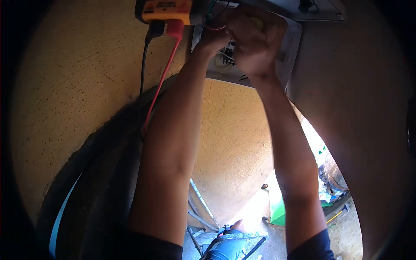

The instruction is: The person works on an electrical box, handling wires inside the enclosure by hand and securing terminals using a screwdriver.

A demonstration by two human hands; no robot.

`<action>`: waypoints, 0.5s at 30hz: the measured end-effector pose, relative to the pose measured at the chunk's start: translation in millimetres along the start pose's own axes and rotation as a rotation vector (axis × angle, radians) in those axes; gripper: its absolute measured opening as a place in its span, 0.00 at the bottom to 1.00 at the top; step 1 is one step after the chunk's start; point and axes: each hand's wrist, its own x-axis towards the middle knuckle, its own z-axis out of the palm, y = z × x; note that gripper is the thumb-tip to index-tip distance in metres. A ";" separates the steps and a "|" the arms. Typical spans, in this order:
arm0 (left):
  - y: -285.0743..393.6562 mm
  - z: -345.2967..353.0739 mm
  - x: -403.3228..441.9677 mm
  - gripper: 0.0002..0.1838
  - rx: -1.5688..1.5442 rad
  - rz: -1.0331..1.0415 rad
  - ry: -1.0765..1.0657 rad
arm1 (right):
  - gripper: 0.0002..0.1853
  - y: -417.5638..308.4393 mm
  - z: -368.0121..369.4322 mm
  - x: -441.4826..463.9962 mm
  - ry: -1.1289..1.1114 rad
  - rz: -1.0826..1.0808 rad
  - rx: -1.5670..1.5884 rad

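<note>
Both hands are raised inside an open wall-mounted electrical box at the top. My left hand is beside a thin wire, its fingers closed and partly in shadow. My right hand is curled into a fist close against it; what it grips is hidden. Below and between the hands sits a dark terminal block with wires. Left of the box, a yellow and dark meter has a black lead and a red lead hanging from it.
A rough yellow wall stands behind and below the box. Down on the floor are a bluish metal stand, a green object and assorted items at the lower right. The box's open cover is at the top right.
</note>
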 end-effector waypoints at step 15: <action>5.1 1.0 4.7 0.26 0.120 0.137 0.027 | 0.04 1.8 -16.0 42.4 -0.762 -0.624 -0.329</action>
